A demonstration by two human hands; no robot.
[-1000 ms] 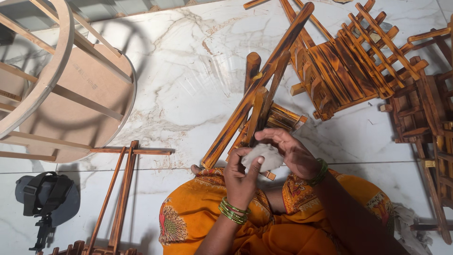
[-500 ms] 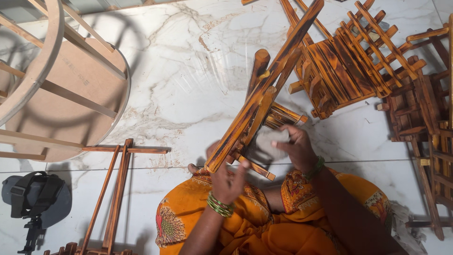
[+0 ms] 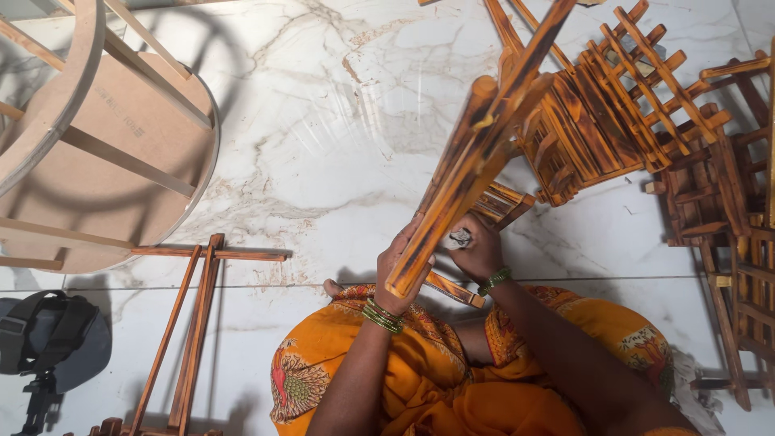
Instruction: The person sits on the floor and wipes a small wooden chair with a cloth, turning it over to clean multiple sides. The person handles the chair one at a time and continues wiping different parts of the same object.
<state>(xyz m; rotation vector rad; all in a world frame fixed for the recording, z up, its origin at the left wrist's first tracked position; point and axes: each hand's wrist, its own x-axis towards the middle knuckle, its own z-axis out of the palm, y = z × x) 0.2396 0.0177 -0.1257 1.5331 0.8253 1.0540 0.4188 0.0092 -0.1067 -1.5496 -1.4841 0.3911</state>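
The left hand (image 3: 402, 270) wraps the near end of the wooden frame (image 3: 476, 153), so its palm and the wood under it are hidden; the frame's far end runs off the top edge. The right hand (image 3: 478, 249) sits behind that frame, covering most of a small pale cloth (image 3: 458, 238), too little shown to tell its shape. Right of the hands, the stacked racks (image 3: 726, 210) are cut by the edge. Left of them, the round stool (image 3: 97, 145) is cropped too.
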